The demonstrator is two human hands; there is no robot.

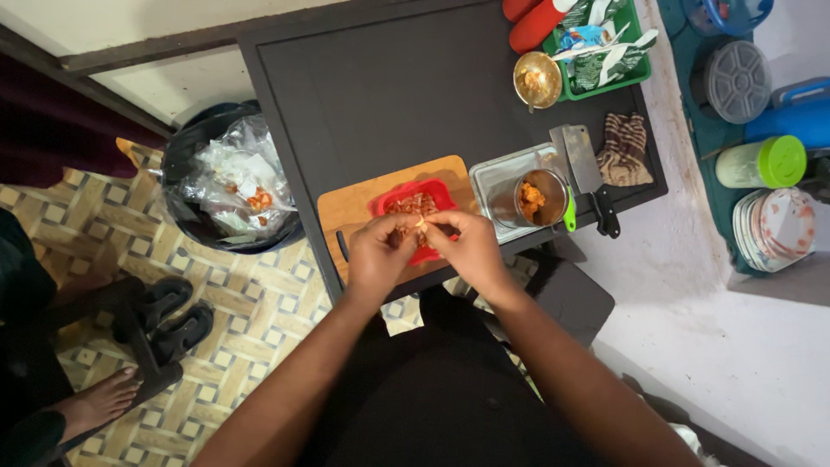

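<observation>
Both hands meet over the red bowl. Left hand and right hand pinch one small pale piece between fingertips, both clenched on it. Looks like peeling or picking apart, mid-step. The bowl holds reddish bits and sits on a wooden board at the near edge of the dark table. Right of the board: steel tray with a cup of orange bits, and a cleaver lying across it. Left, on the floor: bin with scraps. Judged next: fine fingertip pull, both hands steady, over the bowl.
</observation>
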